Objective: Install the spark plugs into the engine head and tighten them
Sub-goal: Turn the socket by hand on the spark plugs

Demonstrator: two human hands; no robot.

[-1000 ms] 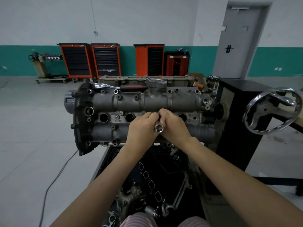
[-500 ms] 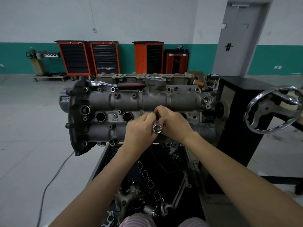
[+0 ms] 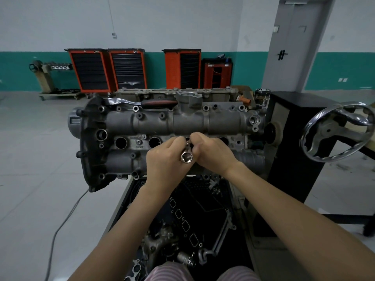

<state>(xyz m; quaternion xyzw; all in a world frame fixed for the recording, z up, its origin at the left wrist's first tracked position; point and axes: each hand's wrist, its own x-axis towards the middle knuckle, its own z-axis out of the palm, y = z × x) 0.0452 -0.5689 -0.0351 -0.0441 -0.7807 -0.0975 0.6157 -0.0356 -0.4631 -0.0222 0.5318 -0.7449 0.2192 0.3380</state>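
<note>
Since the earlier frames both hands have stayed clasped around the same tool at the middle of the engine head, with only a slight shift of the view. Seen from the head camera, the left hand (image 3: 164,157) and right hand (image 3: 213,153) meet knuckle to knuckle over the engine head (image 3: 182,126), which lies lengthwise from nine o'clock to three o'clock across the stand. Between them a chrome spark plug socket (image 3: 186,157) points its open end back toward the viewer at six o'clock, while its long axis runs away toward twelve o'clock, into the third plug well, which the hands hide. Fingers of both hands curl around the socket's far end; whether a spark plug sits inside cannot be told. Two open wells (image 3: 121,143) lie at nine o'clock of the hands, another just past the right hand. A ratchet wrench (image 3: 142,102) rests along the head's far edge, at eleven o'clock of the hands, nearer the left hand.
</note>
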